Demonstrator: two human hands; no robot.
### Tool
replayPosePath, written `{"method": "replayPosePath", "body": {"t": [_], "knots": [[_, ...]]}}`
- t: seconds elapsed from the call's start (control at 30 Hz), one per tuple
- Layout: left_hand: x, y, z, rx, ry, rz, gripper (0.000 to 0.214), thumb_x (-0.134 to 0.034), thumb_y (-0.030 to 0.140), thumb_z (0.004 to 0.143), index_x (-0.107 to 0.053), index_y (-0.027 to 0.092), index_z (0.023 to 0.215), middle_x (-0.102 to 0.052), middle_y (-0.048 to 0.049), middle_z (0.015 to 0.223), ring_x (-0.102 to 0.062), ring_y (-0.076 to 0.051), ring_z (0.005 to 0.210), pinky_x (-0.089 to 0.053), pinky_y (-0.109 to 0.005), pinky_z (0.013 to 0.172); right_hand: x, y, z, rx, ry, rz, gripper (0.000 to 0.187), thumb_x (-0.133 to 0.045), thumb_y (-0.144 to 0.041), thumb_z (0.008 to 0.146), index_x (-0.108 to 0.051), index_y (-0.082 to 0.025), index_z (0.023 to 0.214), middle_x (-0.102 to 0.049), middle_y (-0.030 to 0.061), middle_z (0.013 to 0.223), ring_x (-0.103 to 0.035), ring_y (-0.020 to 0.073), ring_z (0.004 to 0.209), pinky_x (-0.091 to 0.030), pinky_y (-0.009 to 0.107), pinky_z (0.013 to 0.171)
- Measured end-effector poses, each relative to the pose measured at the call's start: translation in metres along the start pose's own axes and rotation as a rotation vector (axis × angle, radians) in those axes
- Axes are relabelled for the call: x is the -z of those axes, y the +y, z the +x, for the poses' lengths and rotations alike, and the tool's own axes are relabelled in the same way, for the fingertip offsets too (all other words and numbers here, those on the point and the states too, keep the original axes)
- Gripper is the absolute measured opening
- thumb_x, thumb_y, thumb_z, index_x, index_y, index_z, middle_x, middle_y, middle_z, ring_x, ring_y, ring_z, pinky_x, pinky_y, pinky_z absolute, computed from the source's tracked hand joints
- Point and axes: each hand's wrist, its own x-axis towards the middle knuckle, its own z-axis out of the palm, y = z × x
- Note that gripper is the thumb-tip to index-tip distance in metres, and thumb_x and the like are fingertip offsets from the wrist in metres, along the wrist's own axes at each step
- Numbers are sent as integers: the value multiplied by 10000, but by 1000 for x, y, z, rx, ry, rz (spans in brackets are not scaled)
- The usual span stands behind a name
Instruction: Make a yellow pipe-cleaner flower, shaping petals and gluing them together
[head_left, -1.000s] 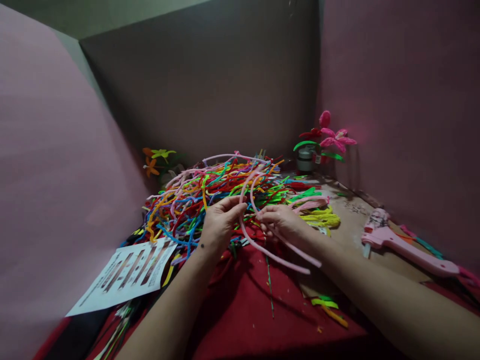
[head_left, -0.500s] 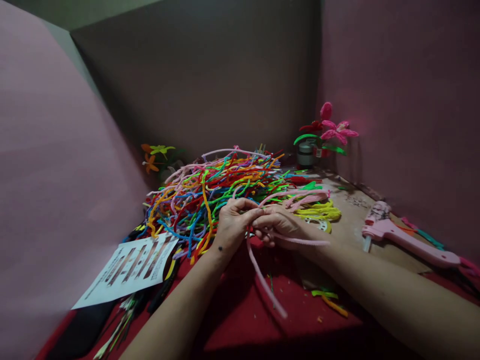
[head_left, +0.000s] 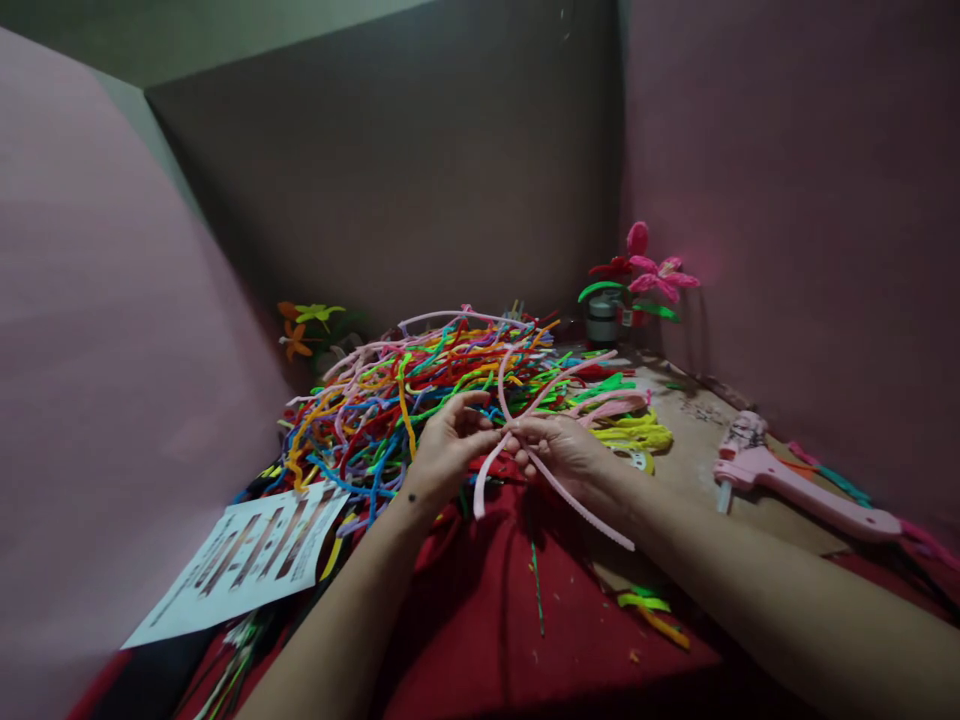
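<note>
Two pale pink fuzzy stems (head_left: 481,490) cross between the hands, before a tangled heap of multicoloured fuzzy stems (head_left: 420,385). The right hand's (head_left: 559,447) grip pinches the crossing; the left hand's (head_left: 450,435) grip is parted, thumb tip beside it, contact unclear. A pink glue gun (head_left: 802,490) lies right.

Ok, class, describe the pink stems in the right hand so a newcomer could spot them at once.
Find the big multicoloured heap in the middle. In front, the right hand pinches pale pink stems. Unlike the tangled heap, these cross at one spot and splay outward in an X.
</note>
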Motion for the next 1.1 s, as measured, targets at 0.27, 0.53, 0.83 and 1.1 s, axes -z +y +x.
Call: {"method": "replayPosePath", "body": {"t": [0.27,0.53,0.83,1.1], "knots": [[-21,-5,-12,-141,-127,76,279,-658,179,642,-616,211,915,-589,-5,784,-562,-138,750,-435,-226,682,8,5,15,-28,35,182,86,-529,-47,661,-577,-117,660,-594,18,555,-515,78,453,-437,186,429],[-16,-15,-6,113,-21,-185,190,-638,287,689,-627,133,798,-607,-20,654,-512,-73,495,-408,-186,488,8,5,10,-21,-82,122,176,-558,-48,640,-613,-111,795,-557,-16,489,-450,48,354,-339,138,326],[-5,-16,1,261,-56,-445,207,-621,299,704,-604,101,761,-587,-32,627,-515,-71,469,-386,-174,423,10,7,9,58,-224,50,144,-575,-188,732,-602,-122,858,-561,-22,536,-483,53,385,-372,151,345],[10,-9,3,414,-46,-560,181,-635,180,679,-613,107,843,-587,-24,645,-558,-79,513,-432,-169,447,4,3,-3,70,-411,-61,175,-612,-280,740,-603,-121,812,-580,-10,596,-513,50,418,-412,144,360]]}}
